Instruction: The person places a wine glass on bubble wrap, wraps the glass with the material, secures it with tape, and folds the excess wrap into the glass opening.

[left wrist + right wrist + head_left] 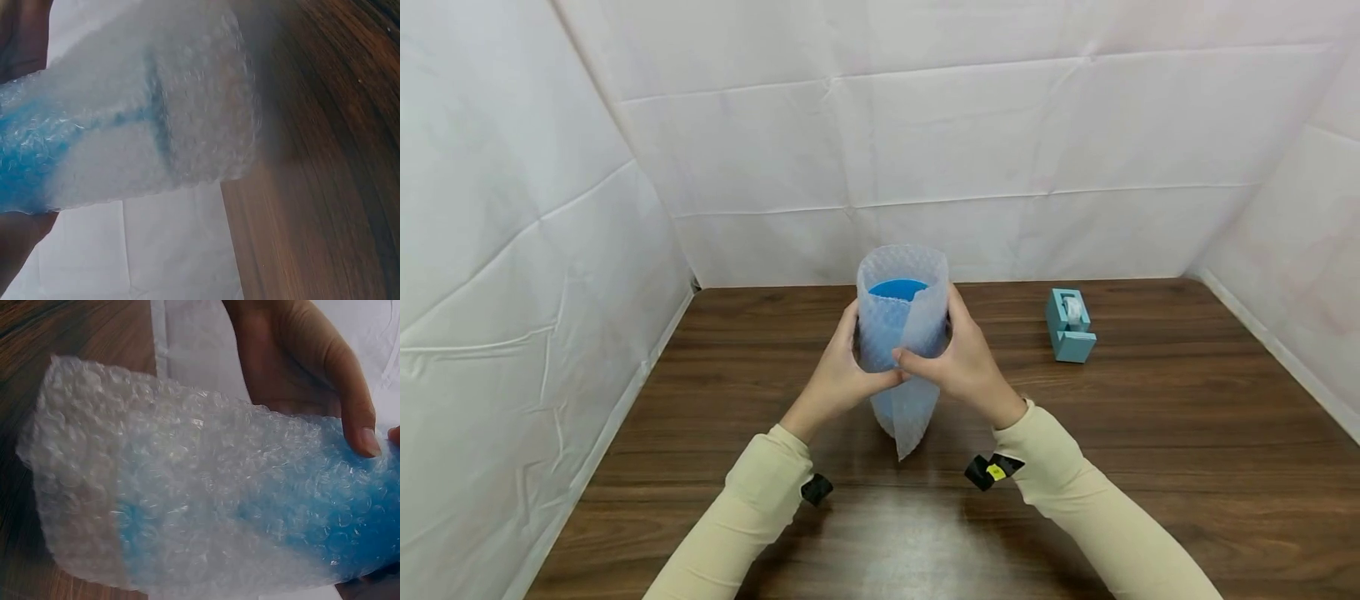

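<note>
A blue stemmed glass [898, 289] stands inside a tube of bubble wrap [916, 417], its bowl showing through the upper end. Through the wrap in the left wrist view, its thin stem [125, 117] and flat foot are visible. My left hand [838, 371] curls round the left side of the roll, thumb across the front. On the opposite side my right hand [964, 362] grips it, with its thumb [361, 428] pressing on the overlapping flap. Below the hands that flap narrows to a point. The fingers behind the roll are mostly hidden.
A teal tape dispenser [1070, 327] with a roll of clear tape sits on the brown wooden table [1150, 433], to the right of the wrapped glass. White cloth [925, 133] hangs behind the table and along both sides.
</note>
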`<state>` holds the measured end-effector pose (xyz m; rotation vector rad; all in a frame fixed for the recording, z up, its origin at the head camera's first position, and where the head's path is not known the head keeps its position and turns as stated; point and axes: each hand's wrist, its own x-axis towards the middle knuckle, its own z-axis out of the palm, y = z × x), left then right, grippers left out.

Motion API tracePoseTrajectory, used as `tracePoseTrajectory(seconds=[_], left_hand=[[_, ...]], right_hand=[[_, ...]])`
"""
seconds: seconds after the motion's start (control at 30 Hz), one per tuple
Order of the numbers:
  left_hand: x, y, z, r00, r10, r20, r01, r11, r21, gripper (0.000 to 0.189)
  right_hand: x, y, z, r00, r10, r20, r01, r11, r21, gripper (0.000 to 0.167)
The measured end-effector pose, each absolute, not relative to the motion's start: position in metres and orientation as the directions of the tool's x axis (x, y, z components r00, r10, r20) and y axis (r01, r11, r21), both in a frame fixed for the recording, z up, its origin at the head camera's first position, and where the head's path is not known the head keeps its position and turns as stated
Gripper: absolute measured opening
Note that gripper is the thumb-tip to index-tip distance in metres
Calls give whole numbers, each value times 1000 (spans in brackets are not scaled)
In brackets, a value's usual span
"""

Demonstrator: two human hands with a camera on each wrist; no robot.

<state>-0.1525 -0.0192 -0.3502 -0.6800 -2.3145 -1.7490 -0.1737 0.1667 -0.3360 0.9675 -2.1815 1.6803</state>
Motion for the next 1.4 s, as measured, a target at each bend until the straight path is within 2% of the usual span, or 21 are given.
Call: tracePoseTrajectory(seconds=[0.33, 0.63, 0.87, 1.0, 1.1, 1.17, 1.27, 1.4], left_hand=[[-154, -18, -361, -870, 270, 413, 474, 220, 853, 100], [-153, -17, -362, -888, 276, 368, 429, 203, 880, 104], [-153, -16, -362, -875, 257, 411, 463, 191, 866, 97], [-152, -17, -362, -872, 248, 423, 471, 184, 863, 96], [-151, -18, -362, -876, 239, 419, 463, 174, 869, 97], [-150, -19, -361, -878, 235, 417, 460, 168, 872, 99], [-149, -20, -361, -878, 231, 418, 459, 163, 873, 100], [-148, -21, -361, -869, 242, 432, 474, 159, 866, 101]], right_hand=[[-175, 167, -350, -695, -341, 633, -688, 60, -723, 96], [-177, 168, -355, -692, -352, 630, -686, 49, -726, 104], [-176, 170, -356, -710, -368, 600, -660, 52, -749, 113], [-174, 172, -358, -697, -386, 604, -669, 49, -741, 114], [-173, 176, -360, -650, -406, 642, -719, 55, -693, 107], [-174, 179, -362, -594, -413, 690, -779, 80, -622, 98], [-176, 183, -363, -453, -420, 786, -885, 104, -454, 84], [-181, 187, -361, -227, -451, 863, -974, 121, -193, 70]])
